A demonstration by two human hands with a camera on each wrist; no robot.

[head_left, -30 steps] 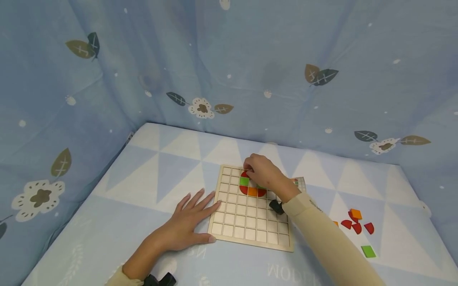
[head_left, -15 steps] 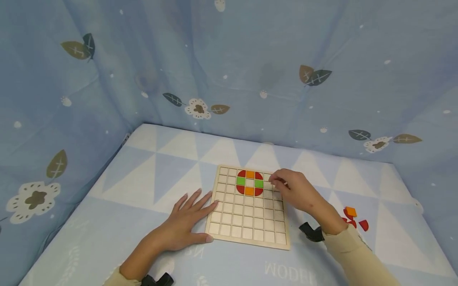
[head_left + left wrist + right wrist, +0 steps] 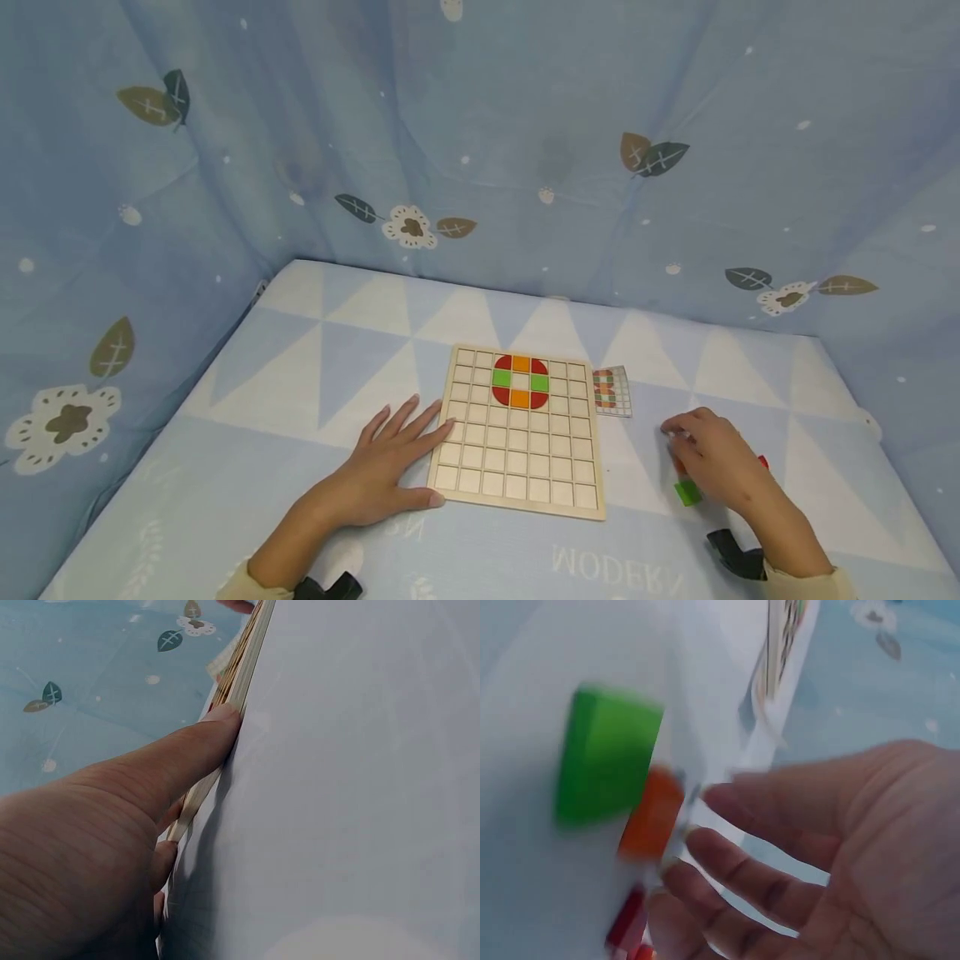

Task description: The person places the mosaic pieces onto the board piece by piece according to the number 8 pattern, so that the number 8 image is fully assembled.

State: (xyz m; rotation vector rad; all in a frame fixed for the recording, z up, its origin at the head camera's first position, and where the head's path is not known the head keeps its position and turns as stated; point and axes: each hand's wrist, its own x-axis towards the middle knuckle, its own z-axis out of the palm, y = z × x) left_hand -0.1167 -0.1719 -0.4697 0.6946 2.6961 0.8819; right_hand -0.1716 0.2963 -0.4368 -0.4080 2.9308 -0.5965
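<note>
At the left edge of the square pale wooden grid board, my left hand lies with its fingers spread wide, as it did a second ago, the thumb by the near corner. Past that thumb, a printed word on the blue-and-white cloth of the bench is partly hidden; only something like "RN" shows. Toward the board's far side, the far orange wooden square is now in plain view, where my right hand was working a second ago. Four flat red quarter-round pieces, two orange squares and two green wooden squares now surround one uncovered cell; I judge this ring whole. Nearer me, the cloth lettering reads "MODERN", turned the wrong way up. Just right of the board, the small printed pattern card is uncovered by my hand; I can read no label on it. Farthest right, my right hand has moved to the loose pieces, fingers loosely bent and narrow, holding nothing I can see. Beside its fingertips are a loose green square and a blurred orange piece; whether I touch the orange one, I cannot tell.
</note>
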